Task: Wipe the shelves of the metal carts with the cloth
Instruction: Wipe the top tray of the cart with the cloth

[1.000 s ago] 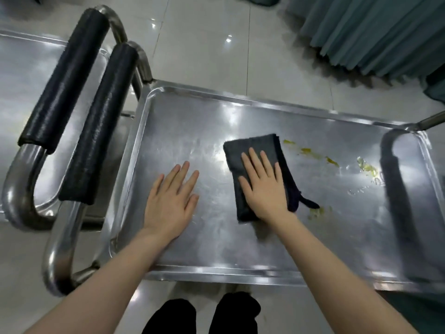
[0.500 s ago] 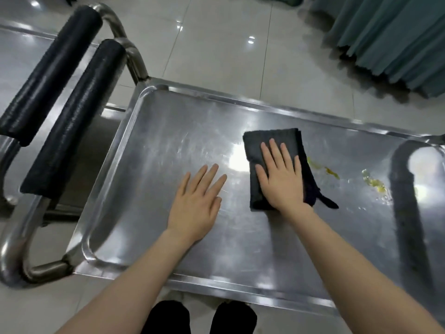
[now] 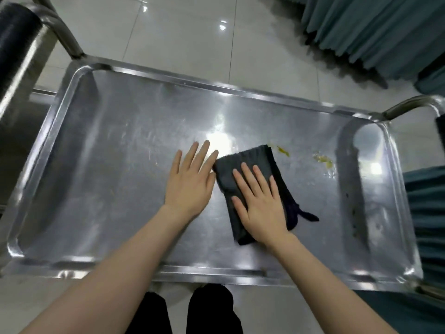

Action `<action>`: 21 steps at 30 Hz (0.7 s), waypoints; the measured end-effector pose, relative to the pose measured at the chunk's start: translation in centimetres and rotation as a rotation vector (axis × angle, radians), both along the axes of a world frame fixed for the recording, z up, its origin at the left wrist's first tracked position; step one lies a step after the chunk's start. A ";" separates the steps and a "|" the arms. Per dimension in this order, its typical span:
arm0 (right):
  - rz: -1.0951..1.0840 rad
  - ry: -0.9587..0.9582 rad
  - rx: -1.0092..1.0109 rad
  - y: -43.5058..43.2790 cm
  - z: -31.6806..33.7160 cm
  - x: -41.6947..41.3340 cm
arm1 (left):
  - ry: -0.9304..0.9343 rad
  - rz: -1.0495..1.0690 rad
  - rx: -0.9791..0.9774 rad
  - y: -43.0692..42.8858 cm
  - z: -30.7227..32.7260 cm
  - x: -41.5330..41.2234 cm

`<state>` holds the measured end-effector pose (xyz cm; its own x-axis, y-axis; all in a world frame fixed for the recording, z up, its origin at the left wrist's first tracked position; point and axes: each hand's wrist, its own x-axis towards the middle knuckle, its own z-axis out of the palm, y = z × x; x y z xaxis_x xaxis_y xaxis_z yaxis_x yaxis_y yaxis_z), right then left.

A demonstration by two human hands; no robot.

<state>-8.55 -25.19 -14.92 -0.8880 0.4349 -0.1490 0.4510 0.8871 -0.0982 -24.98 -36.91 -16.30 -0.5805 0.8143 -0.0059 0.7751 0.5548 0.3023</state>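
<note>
Cloth (image 3: 249,158) partly hidden under right hand (image 3: 263,209)

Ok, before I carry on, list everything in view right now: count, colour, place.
stainless-steel cart shelf: one, silver, rimmed, centre of view
folded dark grey cloth: one, on the shelf, right of centre
yellow smears: a few, on the shelf just right of the cloth
black padded handle: one, top left corner, on a neighbouring cart
curved steel handle: one, silver, right end of the shelf
pleated teal curtain: teal, top right and right edge
glossy tiled floor: off-white, around the cart
black trouser legs: two, bottom centre
left hand: flat on bare shelf beside the cloth
right hand: flat on the cloth
</note>
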 end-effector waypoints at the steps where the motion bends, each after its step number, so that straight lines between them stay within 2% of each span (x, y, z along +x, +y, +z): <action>1: -0.037 0.004 0.004 1.8 0.1 -1.5 | 0.019 0.010 -0.006 -0.1 -0.3 0.2; 5: -0.246 0.001 -0.026 10.7 0.4 -8.0 | 0.040 0.020 0.028 -0.3 -0.7 0.2; 7: -0.251 -0.002 -0.039 12.1 0.1 -8.9 | 0.033 0.031 0.029 -0.1 -0.5 0.3; 9: -0.189 0.027 -0.038 10.5 -0.2 -6.7 | 0.026 0.048 0.018 0.0 -0.3 0.6; 13: -0.052 0.031 0.020 5.1 -0.1 3.7 | -0.041 0.149 0.043 2.5 0.9 1.6; 15: -0.022 0.032 0.019 4.1 -0.2 7.0 | -0.091 0.116 0.062 4.9 1.2 3.0; 18: -0.031 0.006 0.019 6.3 -0.2 6.3 | -0.016 -0.027 0.011 6.9 0.1 5.5; 21: -0.184 0.022 0.021 11.8 -0.2 1.5 | 0.050 -0.016 -0.007 6.8 -0.9 5.6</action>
